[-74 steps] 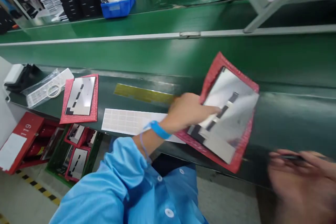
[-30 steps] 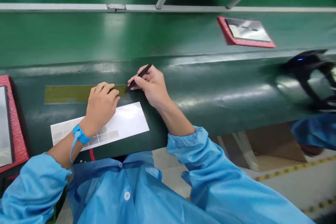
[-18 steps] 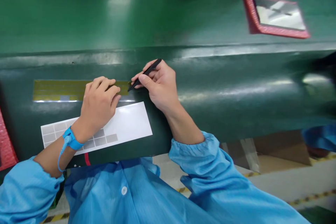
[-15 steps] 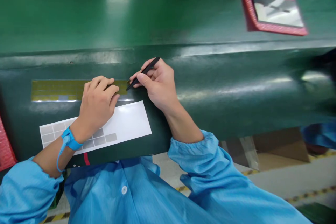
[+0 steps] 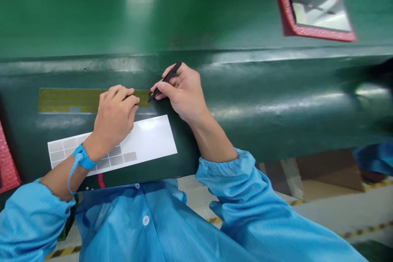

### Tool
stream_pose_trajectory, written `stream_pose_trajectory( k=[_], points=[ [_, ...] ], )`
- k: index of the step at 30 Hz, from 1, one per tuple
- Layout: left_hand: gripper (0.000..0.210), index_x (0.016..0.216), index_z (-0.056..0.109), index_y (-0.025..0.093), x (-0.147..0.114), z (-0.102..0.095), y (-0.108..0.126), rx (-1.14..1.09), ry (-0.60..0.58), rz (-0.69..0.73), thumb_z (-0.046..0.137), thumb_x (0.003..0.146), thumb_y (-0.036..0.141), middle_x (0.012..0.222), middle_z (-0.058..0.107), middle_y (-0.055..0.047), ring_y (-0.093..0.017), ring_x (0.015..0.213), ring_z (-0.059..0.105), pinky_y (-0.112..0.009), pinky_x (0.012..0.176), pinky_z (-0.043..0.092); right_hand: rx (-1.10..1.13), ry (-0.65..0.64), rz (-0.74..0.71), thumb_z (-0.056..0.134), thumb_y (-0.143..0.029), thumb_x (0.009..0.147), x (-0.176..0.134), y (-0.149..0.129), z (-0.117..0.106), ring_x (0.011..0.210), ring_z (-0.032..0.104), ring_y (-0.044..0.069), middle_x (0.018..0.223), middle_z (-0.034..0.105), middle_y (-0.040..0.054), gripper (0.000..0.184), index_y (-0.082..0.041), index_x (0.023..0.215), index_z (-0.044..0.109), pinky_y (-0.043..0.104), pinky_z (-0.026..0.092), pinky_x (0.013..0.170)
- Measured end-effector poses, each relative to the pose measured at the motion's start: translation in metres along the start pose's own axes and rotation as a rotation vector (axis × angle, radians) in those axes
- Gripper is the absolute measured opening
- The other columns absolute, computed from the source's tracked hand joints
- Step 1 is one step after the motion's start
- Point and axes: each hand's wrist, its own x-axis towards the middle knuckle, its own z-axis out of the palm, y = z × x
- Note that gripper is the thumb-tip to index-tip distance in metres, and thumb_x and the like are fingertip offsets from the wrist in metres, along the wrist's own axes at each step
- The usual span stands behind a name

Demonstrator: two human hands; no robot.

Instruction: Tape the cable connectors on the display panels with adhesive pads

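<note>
Both hands have moved to the yellow strip (image 5: 69, 100) since the earliest view, where the left one was on a red-wrapped panel. The strip lies flat on the green bench (image 5: 260, 98). Over it bends the left hand (image 5: 115, 116), fingers curled; whether they pinch anything is hidden. The right hand (image 5: 186, 92) pinches a black pen-like tool (image 5: 168, 75), tip at the strip's right end. Nearer the body lies a white sheet (image 5: 150, 131), partly under the left wrist.

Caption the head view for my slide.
Right hand holds a black tool at the yellow strip, left hand over it.
</note>
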Motion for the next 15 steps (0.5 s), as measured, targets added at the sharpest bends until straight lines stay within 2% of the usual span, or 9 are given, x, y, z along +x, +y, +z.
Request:
stream_pose_trajectory(
  k=[4, 6, 8, 11, 15],
  points=[
    [0.020, 0.118, 0.076, 0.017, 0.001, -0.001, 0.000, -0.002, -0.009, -0.019, 0.061, 0.105, 0.017, 0.130, 0.075, -0.010, -0.033, 0.129, 0.060, -0.049, 0.101, 0.048, 0.168, -0.045, 0.029, 0.096, -0.050, 0.077, -0.003, -0.002, -0.004, 0.061, 0.074, 0.013, 0.079, 0.077, -0.0015, 0.055, -0.024, 0.101, 0.053, 0.019, 0.060, 0.053],
    [0.022, 0.121, 0.076, 0.017, 0.001, -0.002, -0.001, -0.004, -0.014, -0.024, 0.061, 0.105, 0.017, 0.132, 0.074, -0.010, -0.032, 0.130, 0.060, -0.049, 0.103, 0.048, 0.226, -0.026, 0.025, 0.098, -0.055, 0.074, -0.002, -0.002, -0.011, 0.065, 0.075, 0.013, 0.081, 0.077, -0.0010, 0.062, -0.023, 0.102, 0.053, 0.019, 0.060, 0.054],
    [0.023, 0.122, 0.076, 0.017, 0.001, -0.002, -0.003, -0.004, -0.016, -0.015, 0.061, 0.105, 0.018, 0.134, 0.074, -0.011, -0.033, 0.132, 0.060, -0.050, 0.105, 0.048, 0.259, 0.030, 0.013, 0.101, -0.054, 0.071, 0.000, -0.002, -0.020, 0.066, 0.076, 0.014, 0.081, 0.077, -0.0018, 0.065, -0.024, 0.102, 0.052, 0.018, 0.060, 0.054],
    [0.025, 0.124, 0.076, 0.017, -0.002, -0.004, -0.010, 0.007, -0.009, 0.009, 0.058, 0.107, 0.021, 0.139, 0.073, -0.012, -0.034, 0.134, 0.060, -0.053, 0.110, 0.049, 0.320, 0.154, 0.070, 0.101, -0.045, 0.069, 0.007, -0.005, -0.033, 0.064, 0.074, 0.014, 0.078, 0.077, -0.0036, 0.062, -0.025, 0.101, 0.053, 0.018, 0.059, 0.053],
    [0.026, 0.124, 0.076, 0.017, -0.003, -0.005, -0.024, 0.025, 0.082, 0.035, 0.056, 0.109, 0.025, 0.136, 0.076, -0.013, -0.035, 0.132, 0.065, -0.056, 0.113, 0.051, 0.363, 0.288, 0.092, 0.097, -0.037, 0.069, 0.020, -0.014, -0.048, 0.062, 0.073, 0.014, 0.075, 0.078, -0.0012, 0.053, -0.023, 0.096, 0.054, 0.019, 0.059, 0.053]
  ],
)
